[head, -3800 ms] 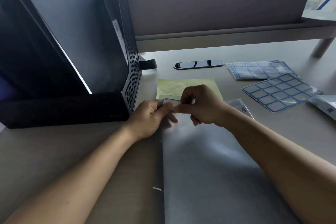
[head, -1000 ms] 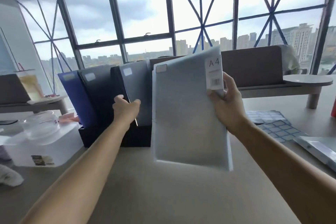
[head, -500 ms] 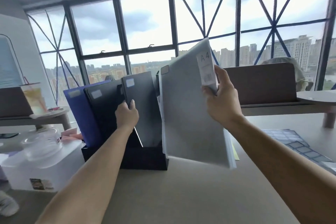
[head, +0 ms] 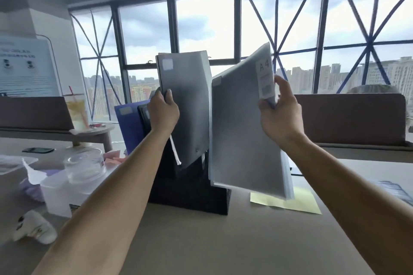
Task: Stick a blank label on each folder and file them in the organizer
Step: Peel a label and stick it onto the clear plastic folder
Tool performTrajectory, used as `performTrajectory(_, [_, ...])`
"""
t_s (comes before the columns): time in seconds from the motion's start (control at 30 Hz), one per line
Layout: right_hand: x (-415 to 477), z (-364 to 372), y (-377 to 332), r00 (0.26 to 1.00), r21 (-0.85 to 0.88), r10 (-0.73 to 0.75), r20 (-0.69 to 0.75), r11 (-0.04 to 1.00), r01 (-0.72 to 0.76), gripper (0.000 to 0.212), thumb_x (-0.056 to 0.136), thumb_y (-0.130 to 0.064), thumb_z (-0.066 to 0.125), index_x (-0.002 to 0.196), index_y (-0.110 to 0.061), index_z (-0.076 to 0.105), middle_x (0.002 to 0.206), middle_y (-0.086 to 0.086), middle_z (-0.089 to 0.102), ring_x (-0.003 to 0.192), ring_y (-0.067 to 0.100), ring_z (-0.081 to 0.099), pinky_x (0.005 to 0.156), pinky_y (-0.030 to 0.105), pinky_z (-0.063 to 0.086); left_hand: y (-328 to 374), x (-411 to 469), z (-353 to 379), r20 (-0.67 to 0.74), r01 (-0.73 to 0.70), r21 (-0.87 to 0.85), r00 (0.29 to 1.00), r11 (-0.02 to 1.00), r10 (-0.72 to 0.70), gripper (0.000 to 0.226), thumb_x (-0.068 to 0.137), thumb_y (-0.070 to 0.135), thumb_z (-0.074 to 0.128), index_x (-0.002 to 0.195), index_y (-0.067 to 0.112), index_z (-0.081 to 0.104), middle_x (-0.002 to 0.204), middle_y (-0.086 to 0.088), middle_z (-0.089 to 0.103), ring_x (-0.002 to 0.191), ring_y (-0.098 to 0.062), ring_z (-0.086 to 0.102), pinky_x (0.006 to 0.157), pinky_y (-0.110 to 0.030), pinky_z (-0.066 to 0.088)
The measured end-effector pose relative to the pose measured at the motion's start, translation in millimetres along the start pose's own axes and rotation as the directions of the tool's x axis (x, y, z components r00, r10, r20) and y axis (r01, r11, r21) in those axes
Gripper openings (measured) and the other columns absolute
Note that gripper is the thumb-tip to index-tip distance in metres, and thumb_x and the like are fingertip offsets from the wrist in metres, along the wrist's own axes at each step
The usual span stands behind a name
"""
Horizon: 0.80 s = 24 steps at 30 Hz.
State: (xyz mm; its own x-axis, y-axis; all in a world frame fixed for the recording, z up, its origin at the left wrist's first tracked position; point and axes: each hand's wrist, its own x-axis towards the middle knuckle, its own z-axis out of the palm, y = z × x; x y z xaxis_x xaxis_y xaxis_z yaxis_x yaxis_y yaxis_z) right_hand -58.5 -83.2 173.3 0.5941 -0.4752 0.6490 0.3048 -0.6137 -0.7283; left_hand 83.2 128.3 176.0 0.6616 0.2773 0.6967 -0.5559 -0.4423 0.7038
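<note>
**Grey plastic, ready for filing**

The left hand [head: 164,110] grips a dark grey folder [head: 185,100] by its edge, tilting it above the black organizer [head: 190,190] on the table [head: 201,241]. The right hand [head: 279,114] pinches a paler folder [head: 243,136] in the air just beside it, a blank label [head: 216,80] on its corner. Labelling looks done and filing is in hand. The paler folder likely needs lowering upright into the freed slot.

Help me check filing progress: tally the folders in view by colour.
Blue: 1, the blue folder
Black: 1, the black folder, partly behind the left hand
Grey: 2, the darker grey folder in the left hand's grip and the paler grey folder in the right hand
Total: 4
</note>
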Motion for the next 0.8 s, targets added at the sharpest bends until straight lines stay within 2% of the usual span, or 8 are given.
performTrajectory(0.07, [0,7,-4,1.000,-0.009,0.000,0.000,1.000,0.000,0.056,0.093,-0.014,0.048,0.141,-0.041,0.038,0.084,-0.003,0.063,0.065,0.016,0.063,0.050,0.023,0.045,0,4,-7,-0.008,-0.017,0.051,1.000,0.999,0.018,0.032,0.105,0.023,0.039,0.117,0.001,0.057,0.119,-0.017,0.063,0.110,-0.032,0.057,0.082,-0.027,0.034])
performTrajectory(0.17, [-1,14,-9,1.000,-0.023,-0.008,0.005,1.000,0.009,0.056,0.093,-0.013,0.047,0.140,-0.041,0.038,0.078,-0.006,0.061,0.063,0.017,0.061,0.048,0.024,0.041,-4,6,-14,0.004,-0.008,0.086,1.000,0.996,0.008,0.032,0.105,0.024,0.038,0.120,0.001,0.055,0.123,-0.017,0.061,0.116,-0.034,0.055,0.088,-0.033,0.040])
performTrajectory(0.23, [0,16,-11,1.000,-0.037,0.000,-0.007,0.999,0.000,0.056,0.094,-0.014,0.047,0.141,-0.041,0.038,0.077,-0.006,0.060,0.063,0.016,0.060,0.048,0.024,0.041,-9,10,-21,0.023,-0.024,0.113,0.999,0.993,0.022,0.032,0.105,0.025,0.038,0.118,0.001,0.055,0.121,-0.019,0.061,0.114,-0.035,0.055,0.085,-0.037,0.041])
performTrajectory(0.33, [3,15,-10,0.999,-0.039,0.019,-0.032,0.999,-0.020,0.055,0.096,-0.015,0.048,0.143,-0.041,0.036,0.082,-0.003,0.060,0.064,0.018,0.062,0.050,0.025,0.043,-16,20,-31,0.018,-0.049,0.135,0.999,0.990,0.047,0.030,0.105,0.024,0.038,0.110,-0.001,0.055,0.109,-0.019,0.060,0.100,-0.032,0.055,0.076,-0.035,0.035])
performTrajectory(0.5, [3,23,-9,0.996,-0.068,0.047,-0.081,0.996,-0.053,0.051,0.098,-0.015,0.049,0.141,-0.040,0.036,0.075,-0.007,0.052,0.065,0.013,0.058,0.059,0.028,0.042,-11,14,-33,-0.001,-0.075,0.113,0.997,0.991,0.076,0.030,0.104,0.022,0.039,0.111,-0.001,0.057,0.111,-0.020,0.063,0.104,-0.036,0.058,0.076,-0.032,0.036])
performTrajectory(0.63, [-1,29,-10,0.996,-0.076,0.049,-0.079,0.996,-0.055,0.051,0.097,-0.013,0.048,0.139,-0.039,0.037,0.077,-0.004,0.052,0.070,0.024,0.061,0.064,0.033,0.049,2,12,-35,-0.058,-0.091,0.107,0.994,0.990,0.097,0.028,0.104,0.019,0.039,0.110,-0.001,0.057,0.111,-0.019,0.064,0.104,-0.034,0.057,0.071,-0.023,0.030])
performTrajectory(0.8, [-3,32,-11,0.995,-0.055,0.068,-0.078,0.996,-0.073,0.054,0.097,-0.014,0.049,0.143,-0.040,0.035,0.086,0.003,0.057,0.069,0.020,0.061,0.063,0.029,0.044,8,20,-43,-0.100,-0.081,0.091,0.991,0.993,0.090,0.026,0.104,0.019,0.040,0.106,-0.001,0.058,0.108,-0.018,0.065,0.103,-0.035,0.058,0.074,-0.030,0.034])
